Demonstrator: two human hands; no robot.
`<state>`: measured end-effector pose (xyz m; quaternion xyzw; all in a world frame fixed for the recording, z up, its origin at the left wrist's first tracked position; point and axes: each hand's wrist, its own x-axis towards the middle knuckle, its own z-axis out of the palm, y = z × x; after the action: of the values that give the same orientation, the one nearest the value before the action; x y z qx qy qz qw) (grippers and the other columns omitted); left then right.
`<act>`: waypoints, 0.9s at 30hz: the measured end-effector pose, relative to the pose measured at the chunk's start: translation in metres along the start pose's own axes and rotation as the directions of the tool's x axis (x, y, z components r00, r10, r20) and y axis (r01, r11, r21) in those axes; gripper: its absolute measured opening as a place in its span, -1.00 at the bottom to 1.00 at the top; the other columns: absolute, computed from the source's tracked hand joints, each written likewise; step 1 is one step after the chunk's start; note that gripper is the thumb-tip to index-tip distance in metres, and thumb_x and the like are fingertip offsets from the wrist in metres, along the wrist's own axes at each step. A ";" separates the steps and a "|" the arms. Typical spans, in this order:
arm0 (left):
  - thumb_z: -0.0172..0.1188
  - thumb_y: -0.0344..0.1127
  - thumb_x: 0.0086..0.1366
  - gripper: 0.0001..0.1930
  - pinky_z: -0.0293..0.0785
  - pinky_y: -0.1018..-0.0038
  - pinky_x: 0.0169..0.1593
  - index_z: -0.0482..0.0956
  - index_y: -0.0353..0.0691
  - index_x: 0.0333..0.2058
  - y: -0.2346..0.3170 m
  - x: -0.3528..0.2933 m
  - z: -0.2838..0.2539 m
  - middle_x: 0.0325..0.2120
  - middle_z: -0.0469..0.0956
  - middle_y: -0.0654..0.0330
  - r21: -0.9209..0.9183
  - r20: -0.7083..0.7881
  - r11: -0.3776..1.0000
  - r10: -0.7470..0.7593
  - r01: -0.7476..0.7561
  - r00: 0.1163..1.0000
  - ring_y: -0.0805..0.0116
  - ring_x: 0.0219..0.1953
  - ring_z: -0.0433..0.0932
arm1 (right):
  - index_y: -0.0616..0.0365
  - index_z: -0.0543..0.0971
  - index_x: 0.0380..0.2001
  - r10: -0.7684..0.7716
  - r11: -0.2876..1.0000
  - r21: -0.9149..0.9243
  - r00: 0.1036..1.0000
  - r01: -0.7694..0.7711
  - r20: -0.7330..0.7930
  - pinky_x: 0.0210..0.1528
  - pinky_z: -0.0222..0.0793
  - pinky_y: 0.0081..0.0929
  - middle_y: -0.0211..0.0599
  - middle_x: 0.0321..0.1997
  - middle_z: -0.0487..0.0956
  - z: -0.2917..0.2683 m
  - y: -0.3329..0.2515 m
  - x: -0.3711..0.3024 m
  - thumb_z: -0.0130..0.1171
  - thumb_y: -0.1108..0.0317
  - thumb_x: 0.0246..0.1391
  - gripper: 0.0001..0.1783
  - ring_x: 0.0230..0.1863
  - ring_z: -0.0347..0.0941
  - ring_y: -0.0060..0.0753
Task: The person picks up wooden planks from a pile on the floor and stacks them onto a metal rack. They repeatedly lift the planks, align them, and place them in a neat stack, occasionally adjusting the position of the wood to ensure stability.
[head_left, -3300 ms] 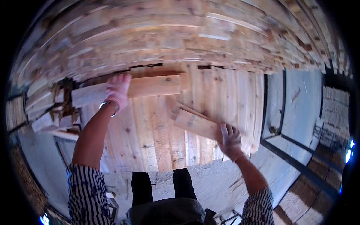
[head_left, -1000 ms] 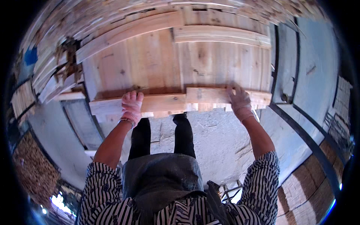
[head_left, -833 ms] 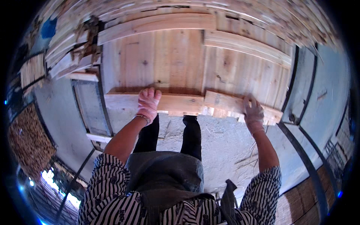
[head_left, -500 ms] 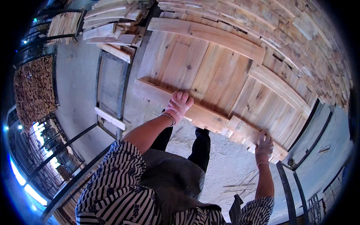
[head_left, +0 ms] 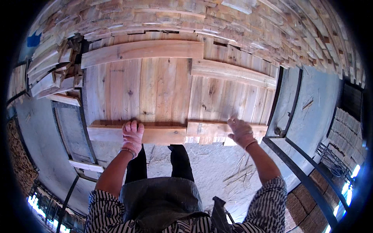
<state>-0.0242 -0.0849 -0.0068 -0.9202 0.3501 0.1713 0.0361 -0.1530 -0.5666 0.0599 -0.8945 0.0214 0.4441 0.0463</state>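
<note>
My left hand (head_left: 132, 136), in a pale pink glove, has its fingers curled over the near left wooden board (head_left: 165, 135). My right hand (head_left: 241, 133), gloved too, is over the near right board (head_left: 210, 129) with thumb and fingers apart. Its fingertips are slightly blurred, and I cannot tell if they touch the wood. Both boards lie crosswise along the near edge of a row of planks (head_left: 165, 89). Two more crosswise boards lie at the far edge, a far left board (head_left: 143, 50) and a far right board (head_left: 233, 73).
Stacked wood strips (head_left: 163, 17) rise behind the planks. Another wood pile (head_left: 56, 73) stands at the left. Dark metal frame bars (head_left: 303, 180) run along the right side. Splinters (head_left: 243, 174) lie on the floor near my feet.
My view has swung to the right, so the planks appear straighter and farther left. My right hand has shifted from the right board's outer end toward its middle; my left hand stays on its board.
</note>
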 end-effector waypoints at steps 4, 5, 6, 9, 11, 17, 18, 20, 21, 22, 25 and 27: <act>0.17 -0.26 0.02 -0.50 0.19 -0.04 0.23 0.35 -0.08 0.00 0.005 0.004 -0.020 0.06 0.25 0.05 -0.017 0.078 1.000 0.003 -0.001 0.997 -0.01 0.13 0.24 | 0.00 0.23 0.32 0.059 0.995 -0.037 0.859 -0.090 -0.508 0.21 0.27 -0.06 -0.10 0.33 0.27 -0.089 0.008 0.063 0.37 0.13 -0.06 -0.12 0.28 0.29 0.00; 0.18 -0.25 0.02 -0.51 0.20 -0.06 0.22 0.34 -0.06 -0.01 0.005 0.004 -0.015 0.06 0.24 0.07 -0.015 0.056 1.000 -0.004 0.005 0.998 -0.01 0.13 0.25 | 0.02 0.22 0.32 0.059 0.993 -0.048 0.823 -0.104 -0.564 0.22 0.26 -0.04 -0.10 0.34 0.26 -0.104 0.014 0.085 0.35 0.16 -0.05 -0.14 0.28 0.28 0.02; 0.20 -0.31 -0.08 -0.41 0.17 -0.05 0.22 0.31 -0.11 0.02 0.004 0.002 -0.009 0.06 0.23 0.03 -0.043 0.020 0.999 0.011 -0.011 1.000 -0.05 0.14 0.23 | 0.03 0.22 0.32 0.053 0.985 -0.108 0.835 -0.133 -0.547 0.22 0.26 -0.03 -0.08 0.34 0.26 -0.120 0.018 0.102 0.34 0.18 -0.05 -0.14 0.28 0.28 0.04; 0.23 -0.28 -0.13 -0.37 0.24 0.00 0.16 0.27 -0.06 0.01 -0.001 0.003 0.008 0.02 0.23 0.06 -0.005 -0.157 0.999 0.050 -0.051 0.986 -0.01 0.11 0.23 | 0.05 0.20 0.32 0.022 0.972 -0.193 0.877 -0.131 -0.480 0.22 0.26 -0.01 -0.04 0.33 0.28 -0.140 0.023 0.145 0.33 0.24 -0.04 -0.14 0.27 0.28 0.08; 0.21 -0.27 -0.10 -0.41 0.26 0.02 0.14 0.26 -0.04 -0.01 0.002 0.004 0.012 0.02 0.24 0.08 0.016 -0.103 0.999 0.034 -0.032 0.994 0.02 0.10 0.24 | 0.06 0.20 0.32 -0.002 0.985 -0.155 0.904 -0.072 -0.427 0.21 0.26 0.00 -0.02 0.32 0.31 -0.139 0.041 0.152 0.33 0.26 -0.04 -0.14 0.27 0.28 0.09; 0.02 -0.22 0.17 -0.64 0.27 0.03 0.12 0.36 -0.04 -0.03 0.005 0.013 -0.018 -0.10 0.37 0.17 0.046 -0.060 0.998 0.056 -0.054 0.997 0.17 0.05 0.34 | -0.17 -0.04 0.47 0.145 0.989 0.027 0.908 -0.147 -0.393 0.41 0.11 -0.15 -0.20 0.51 0.07 -0.139 0.038 0.133 0.33 0.43 -0.06 0.08 0.42 0.11 0.02; 0.03 -0.22 0.16 -0.64 0.27 0.04 0.11 0.37 -0.05 -0.03 -0.001 0.003 0.002 -0.11 0.39 0.17 0.135 -0.038 0.989 0.062 -0.056 0.997 0.17 0.05 0.35 | -0.14 -0.03 0.47 0.126 0.992 0.040 0.879 -0.121 -0.460 0.40 0.11 -0.14 -0.07 0.50 0.03 -0.135 0.036 0.137 0.34 0.42 -0.09 0.10 0.43 0.07 0.11; 0.05 -0.21 0.15 -0.62 0.28 0.06 0.08 0.39 -0.08 -0.03 -0.015 -0.016 0.044 -0.14 0.42 0.17 0.205 0.036 0.978 0.043 -0.050 0.998 0.16 0.04 0.37 | -0.09 -0.02 0.46 0.108 0.992 -0.005 0.859 -0.127 -0.501 0.40 0.11 -0.13 0.02 0.49 0.02 -0.138 -0.004 0.139 0.34 0.40 -0.08 0.08 0.43 0.06 0.16; 0.06 -0.21 0.14 -0.62 0.29 0.08 0.06 0.39 -0.09 -0.04 -0.021 -0.016 0.041 -0.15 0.43 0.18 0.186 0.081 0.981 0.045 -0.060 0.996 0.16 0.04 0.38 | -0.06 -0.01 0.46 0.113 0.989 -0.025 0.847 -0.147 -0.520 0.40 0.11 -0.13 0.06 0.49 0.02 -0.136 -0.016 0.133 0.34 0.39 -0.08 0.07 0.43 0.05 0.18; 0.08 -0.20 0.12 -0.62 0.29 0.09 0.05 0.40 -0.10 -0.05 -0.018 0.000 -0.001 -0.16 0.44 0.18 0.043 0.145 0.996 0.077 -0.084 0.986 0.14 0.03 0.39 | -0.03 -0.01 0.45 0.150 0.989 0.070 0.838 -0.133 -0.524 0.39 0.12 -0.10 0.07 0.48 0.03 -0.131 -0.029 0.117 0.33 0.38 -0.06 0.05 0.42 0.06 0.21; 0.28 -0.08 -0.02 -0.38 0.32 0.11 0.05 0.34 -0.17 0.02 -0.042 0.012 -0.106 -0.10 0.43 0.08 -0.049 0.183 0.999 0.016 -0.008 0.983 0.06 0.01 0.42 | 0.05 0.01 0.44 0.115 0.953 0.296 0.819 0.069 -0.562 0.37 0.14 -0.02 0.15 0.44 0.09 -0.091 -0.083 0.060 0.32 0.33 -0.01 0.00 0.40 0.09 0.27; 0.39 -0.02 -0.09 -0.16 0.32 0.07 0.11 0.27 -0.23 0.15 -0.056 0.024 -0.150 -0.01 0.41 -0.04 -0.028 0.165 0.987 -0.149 0.155 0.975 -0.04 0.06 0.40 | 0.17 0.10 0.39 0.058 0.926 0.317 0.752 0.205 -0.656 0.38 0.12 0.00 0.24 0.38 0.19 -0.045 -0.109 0.023 0.32 0.32 -0.01 -0.06 0.37 0.14 0.29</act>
<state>0.0734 -0.0861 0.1230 -0.9278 0.2710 0.2494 0.0588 -0.0943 -0.4630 0.0756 -0.9676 0.0836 0.0886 0.2212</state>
